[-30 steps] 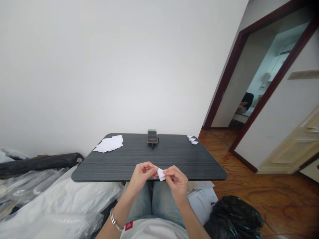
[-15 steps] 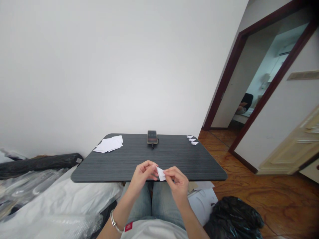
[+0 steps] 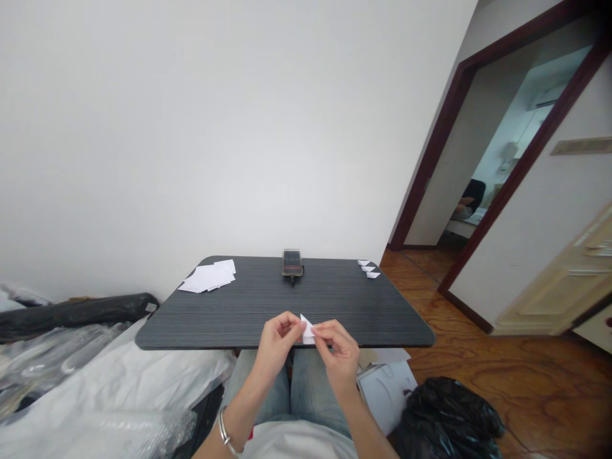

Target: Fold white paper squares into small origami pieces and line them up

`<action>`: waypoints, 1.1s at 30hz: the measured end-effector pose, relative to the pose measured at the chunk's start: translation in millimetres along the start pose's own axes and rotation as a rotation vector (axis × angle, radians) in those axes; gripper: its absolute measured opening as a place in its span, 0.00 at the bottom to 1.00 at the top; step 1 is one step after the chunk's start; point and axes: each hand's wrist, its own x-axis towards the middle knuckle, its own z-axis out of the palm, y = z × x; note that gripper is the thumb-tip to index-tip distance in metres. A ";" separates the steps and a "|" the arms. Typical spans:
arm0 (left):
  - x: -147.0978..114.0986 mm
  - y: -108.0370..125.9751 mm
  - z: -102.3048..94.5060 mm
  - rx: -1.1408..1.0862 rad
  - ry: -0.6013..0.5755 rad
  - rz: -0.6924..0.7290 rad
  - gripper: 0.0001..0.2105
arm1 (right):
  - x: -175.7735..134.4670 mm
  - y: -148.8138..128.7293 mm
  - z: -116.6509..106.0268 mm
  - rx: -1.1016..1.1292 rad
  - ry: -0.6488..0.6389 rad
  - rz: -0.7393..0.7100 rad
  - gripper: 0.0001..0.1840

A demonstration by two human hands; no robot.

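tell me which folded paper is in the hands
The folded paper pinched by the left hand and right hand; the other three lie unheld near the far right corner of the table.

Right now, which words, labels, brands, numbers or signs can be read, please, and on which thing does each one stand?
No text can be read.
Small device on the table: too blurred.
Pale label on the black roll: too small.
Red tag at the shirt: mostly hidden, unreadable.
Folded paper being held: no writing visible.
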 end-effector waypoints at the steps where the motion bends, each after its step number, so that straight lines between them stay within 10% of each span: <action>1: 0.3 0.2 -0.6 -0.002 0.005 0.003 0.12 | -0.2 -0.5 -0.2 0.024 -0.023 0.010 0.07; 13: -1.2 2.0 -7.8 0.198 -0.002 0.128 0.10 | 9.8 1.8 -3.1 0.328 -0.169 0.544 0.13; 33: 4.2 -2.3 -9.2 -0.032 -0.067 0.003 0.12 | 10.2 -2.0 -5.4 0.248 -0.175 0.503 0.12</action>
